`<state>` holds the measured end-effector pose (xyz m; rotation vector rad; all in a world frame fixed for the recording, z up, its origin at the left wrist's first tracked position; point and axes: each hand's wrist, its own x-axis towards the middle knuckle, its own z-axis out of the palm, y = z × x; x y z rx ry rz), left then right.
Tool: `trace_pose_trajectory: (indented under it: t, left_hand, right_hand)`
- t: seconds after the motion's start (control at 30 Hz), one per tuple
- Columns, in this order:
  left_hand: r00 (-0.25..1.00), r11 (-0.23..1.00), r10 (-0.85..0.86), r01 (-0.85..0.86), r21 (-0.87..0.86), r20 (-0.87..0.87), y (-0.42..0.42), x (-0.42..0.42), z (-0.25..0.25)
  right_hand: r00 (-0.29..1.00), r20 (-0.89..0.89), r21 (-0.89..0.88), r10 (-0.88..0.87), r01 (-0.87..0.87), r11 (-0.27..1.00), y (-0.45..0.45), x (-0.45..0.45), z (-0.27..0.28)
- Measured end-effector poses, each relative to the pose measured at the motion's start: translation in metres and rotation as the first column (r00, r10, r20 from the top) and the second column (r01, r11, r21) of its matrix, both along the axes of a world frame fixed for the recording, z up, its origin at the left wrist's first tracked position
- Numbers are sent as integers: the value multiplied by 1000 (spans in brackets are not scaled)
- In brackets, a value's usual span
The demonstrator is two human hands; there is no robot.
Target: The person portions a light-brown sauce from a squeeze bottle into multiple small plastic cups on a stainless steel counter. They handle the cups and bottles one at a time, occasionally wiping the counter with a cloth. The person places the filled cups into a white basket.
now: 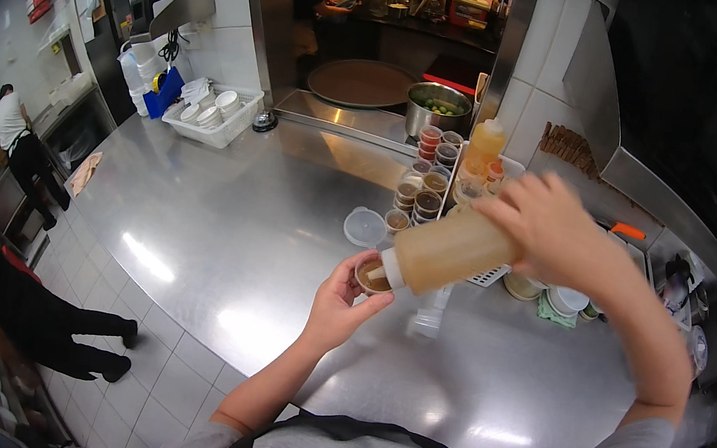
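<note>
Between the fingers of my left hand [342, 304] is a small plastic sauce cup [373, 274] with brown sauce in it. My right hand [540, 229] grips a large squeeze bottle [454, 251] of tan sauce, tipped nearly on its side, its nozzle pointing into the cup. Just behind the cup a clear round lid [364, 227] lies on the steel counter. Several filled, lidded sauce cups [428, 203] stand in stacks beyond it. Clear plastic pieces [427, 322], perhaps stacked lids or cups, lie right of my left hand.
A white basket [234, 127] of small dishes and a service bell [265, 121] stand at the back left. A steel pot [439, 108] of green produce sits by the pass. Squeeze bottles [488, 139] and tubs [566, 301] line the right side. Two people [38, 303] [26, 143] stand left of the counter.
</note>
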<state>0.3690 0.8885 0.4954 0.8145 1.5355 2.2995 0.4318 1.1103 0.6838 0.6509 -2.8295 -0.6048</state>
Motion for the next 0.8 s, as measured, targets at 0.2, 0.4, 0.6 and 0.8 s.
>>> trace_pose_trajectory:
  t: [0.2, 0.4, 0.6, 0.8]
  left_hand:
    - [999, 1000, -15, 15, 6, 30, 0, -3, -3]
    - [999, 999, -30, 31, -26, 42, 11, -2, -15]
    - [999, 999, -9, 11, -43, 41, 17, 5, -9]
    - [999, 998, 15, -12, -68, 45, 12, 10, -13]
  right_hand:
    - [955, 248, -711, -165, 295, 638, 49, 27, -120]
    - [804, 213, -956, -554, 56, -287, 26, 52, -246]
    - [804, 123, -939, -582, 284, 194, 58, 62, -225]
    - [658, 258, -596, -708, 685, 419, 67, 91, -222]
